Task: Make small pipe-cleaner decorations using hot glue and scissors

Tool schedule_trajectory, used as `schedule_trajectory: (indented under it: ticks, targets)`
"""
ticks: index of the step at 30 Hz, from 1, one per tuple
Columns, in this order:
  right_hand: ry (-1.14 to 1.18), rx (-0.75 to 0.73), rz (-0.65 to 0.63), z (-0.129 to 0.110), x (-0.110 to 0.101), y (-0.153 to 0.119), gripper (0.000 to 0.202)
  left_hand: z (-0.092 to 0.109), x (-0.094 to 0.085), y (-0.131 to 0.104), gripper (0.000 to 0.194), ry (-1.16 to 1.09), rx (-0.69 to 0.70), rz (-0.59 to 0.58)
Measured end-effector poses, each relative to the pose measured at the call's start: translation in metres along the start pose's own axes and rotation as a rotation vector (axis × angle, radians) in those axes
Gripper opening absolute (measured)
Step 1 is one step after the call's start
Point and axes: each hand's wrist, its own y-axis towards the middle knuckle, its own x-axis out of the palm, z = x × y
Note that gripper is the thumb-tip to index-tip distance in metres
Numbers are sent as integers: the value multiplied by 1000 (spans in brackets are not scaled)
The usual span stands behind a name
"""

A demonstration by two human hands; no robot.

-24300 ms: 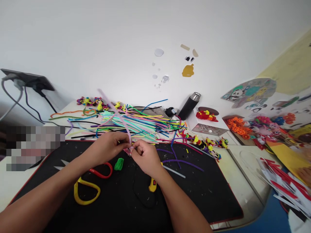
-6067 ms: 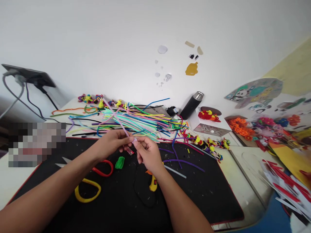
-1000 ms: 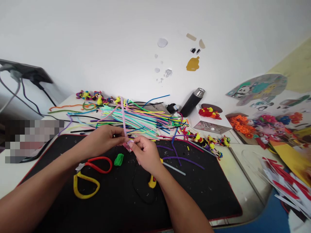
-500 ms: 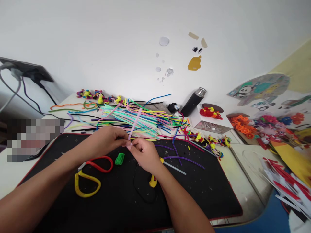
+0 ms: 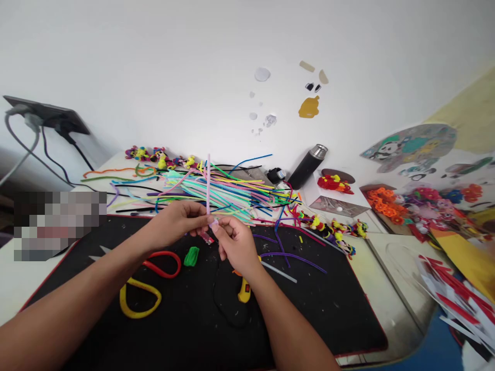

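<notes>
A pale pink pipe cleaner (image 5: 208, 185) stands upright between my hands, with a small coil at its lower end. My left hand (image 5: 184, 222) pinches it from the left. From the right, the thumb and fingers of my right hand (image 5: 234, 243) close on the coiled end. Below them on the black mat lies a small green bundle of pipe cleaner (image 5: 191, 256). Scissors with one red and one yellow handle (image 5: 139, 299) rest under my left forearm, which hides part of them. Beside my right wrist is a yellow glue gun (image 5: 244, 291), partly covered by the wrist.
Behind the black mat (image 5: 185, 335) spreads a pile of coloured pipe cleaners (image 5: 216, 190). Finished little figures (image 5: 158, 157) line the back. A black thermos (image 5: 308, 167) leans by a white box (image 5: 336, 201). Purple pipe cleaners (image 5: 297, 255) and a glue stick (image 5: 279, 272) lie right of my hands.
The pink pipe cleaner has swung from leaning right to upright, and a coil now shows at its lower end. Both hands stay close together; the view has shifted slightly.
</notes>
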Motion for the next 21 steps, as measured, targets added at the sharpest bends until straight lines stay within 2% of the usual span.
schedule_trajectory:
  ticks: [4,9,18,21]
  targets:
    - [70,-1,36,-5,-1,0,37,-2,17,2,42,-222,-39,109]
    - [109,-22,61,-7,-1,0,36,-8,29,2,38,-368,-46,150]
    - [126,-34,107,-4,0,0,31,-3,19,-1,35,-162,-16,138]
    - [142,-38,99,-5,0,1,31,-5,20,-1,35,-164,-19,152]
